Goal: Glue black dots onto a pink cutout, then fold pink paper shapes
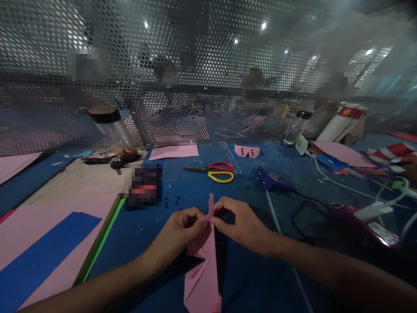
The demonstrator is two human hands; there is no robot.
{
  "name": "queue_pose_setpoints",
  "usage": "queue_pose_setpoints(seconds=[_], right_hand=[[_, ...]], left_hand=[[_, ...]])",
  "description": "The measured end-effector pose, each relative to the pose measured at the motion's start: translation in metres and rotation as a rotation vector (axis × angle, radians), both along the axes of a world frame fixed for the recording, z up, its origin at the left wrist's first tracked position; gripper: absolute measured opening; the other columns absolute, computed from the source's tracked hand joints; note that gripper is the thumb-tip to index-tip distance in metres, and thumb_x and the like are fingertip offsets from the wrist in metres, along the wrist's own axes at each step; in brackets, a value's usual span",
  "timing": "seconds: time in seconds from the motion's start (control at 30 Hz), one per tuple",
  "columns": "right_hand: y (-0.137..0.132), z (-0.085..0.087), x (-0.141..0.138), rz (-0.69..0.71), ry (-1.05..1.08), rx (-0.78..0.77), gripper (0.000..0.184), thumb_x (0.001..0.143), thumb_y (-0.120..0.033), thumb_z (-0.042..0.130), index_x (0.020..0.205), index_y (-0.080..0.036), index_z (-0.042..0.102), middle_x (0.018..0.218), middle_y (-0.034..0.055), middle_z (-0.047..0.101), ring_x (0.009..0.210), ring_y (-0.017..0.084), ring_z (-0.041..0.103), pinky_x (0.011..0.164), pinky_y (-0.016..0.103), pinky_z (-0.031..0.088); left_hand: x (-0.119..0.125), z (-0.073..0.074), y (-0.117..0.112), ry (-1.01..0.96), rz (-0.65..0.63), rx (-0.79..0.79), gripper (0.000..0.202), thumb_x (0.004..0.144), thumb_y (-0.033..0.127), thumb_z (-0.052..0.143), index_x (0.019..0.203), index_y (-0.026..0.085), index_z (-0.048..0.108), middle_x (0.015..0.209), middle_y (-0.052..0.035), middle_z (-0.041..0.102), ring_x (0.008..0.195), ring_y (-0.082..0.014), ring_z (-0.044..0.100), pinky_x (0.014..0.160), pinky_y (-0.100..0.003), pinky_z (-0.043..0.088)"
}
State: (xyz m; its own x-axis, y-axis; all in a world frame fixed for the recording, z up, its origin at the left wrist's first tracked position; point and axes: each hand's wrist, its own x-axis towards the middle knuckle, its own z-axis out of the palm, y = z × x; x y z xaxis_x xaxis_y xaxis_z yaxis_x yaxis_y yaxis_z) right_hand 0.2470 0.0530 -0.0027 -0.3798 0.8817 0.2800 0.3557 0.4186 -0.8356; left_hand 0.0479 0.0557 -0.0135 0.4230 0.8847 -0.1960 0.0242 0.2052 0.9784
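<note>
Both hands meet on a folded piece of pink paper (203,282) that hangs down toward me over the blue table. My left hand (182,226) pinches its upper left part between thumb and fingers. On the other side, my right hand (237,224) pinches the right edge near the top, and a narrow pink strip sticks up between the two hands. Creases and a pointed notch show along the left side of the paper. Beyond the hands lie scissors (221,167) with one red and one yellow handle loop. Small black squares (177,201) are scattered by my left hand.
A blue glue gun (272,181) with a black cord lies to the right. A pink cutout (247,151) with black squares and a pink sheet (174,151) lie behind. At left are a jar (114,134) and a blue strip (48,256); a purple power strip (368,226) is right.
</note>
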Motion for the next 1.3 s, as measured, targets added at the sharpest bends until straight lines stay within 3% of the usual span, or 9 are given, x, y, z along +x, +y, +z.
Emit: queue_pose_setpoints(seconds=[0.27, 0.5, 0.87, 1.07, 1.3], right_hand=[[0.0, -0.003, -0.001, 0.014, -0.038, 0.137, 0.01, 0.086, -0.012, 0.07, 0.093, -0.019, 0.068, 0.093, 0.0013, 0.07, 0.087, 0.016, 0.066, 0.08, 0.029, 0.05], [0.0, -0.004, 0.001, 0.036, 0.0, 0.137, 0.005, 0.09, -0.016, 0.069, 0.092, -0.021, 0.068, 0.091, 0.0006, 0.067, 0.085, 0.015, 0.063, 0.078, 0.029, 0.05], [0.0, -0.004, 0.0, 0.049, -0.023, 0.164, 0.008, 0.09, -0.014, 0.068, 0.095, -0.021, 0.068, 0.092, 0.0001, 0.068, 0.088, 0.015, 0.065, 0.081, 0.029, 0.05], [0.0, -0.008, 0.002, 0.09, -0.122, 0.3, 0.011, 0.094, -0.015, 0.065, 0.102, -0.021, 0.068, 0.097, 0.0023, 0.071, 0.091, 0.016, 0.065, 0.083, 0.032, 0.047], [0.006, -0.009, 0.009, 0.174, -0.228, 0.46, 0.014, 0.1, -0.018, 0.056, 0.108, -0.021, 0.067, 0.1, 0.0053, 0.073, 0.094, 0.018, 0.064, 0.083, 0.034, 0.042]], left_hand=[[0.003, -0.003, 0.0, -0.029, 0.036, 0.012, 0.036, 0.074, 0.045, 0.078, 0.065, 0.017, 0.058, 0.058, 0.0044, 0.05, 0.053, -0.0092, 0.04, 0.053, -0.022, 0.03], [0.002, -0.009, 0.004, -0.03, 0.041, 0.023, 0.034, 0.072, 0.043, 0.08, 0.066, 0.016, 0.06, 0.063, 0.0034, 0.052, 0.058, -0.0107, 0.044, 0.058, -0.024, 0.033], [0.003, 0.01, -0.004, -0.032, 0.041, -0.06, 0.028, 0.076, 0.041, 0.075, 0.072, 0.018, 0.059, 0.061, 0.0047, 0.052, 0.054, -0.0092, 0.041, 0.051, -0.021, 0.029], [0.002, 0.009, -0.005, -0.02, 0.035, -0.054, 0.025, 0.075, 0.039, 0.075, 0.072, 0.018, 0.061, 0.058, 0.0052, 0.05, 0.052, -0.0086, 0.04, 0.049, -0.02, 0.028], [0.001, 0.008, -0.003, -0.019, -0.002, -0.085, 0.037, 0.079, 0.052, 0.072, 0.075, 0.017, 0.059, 0.053, 0.0063, 0.048, 0.045, -0.008, 0.039, 0.044, -0.019, 0.031]])
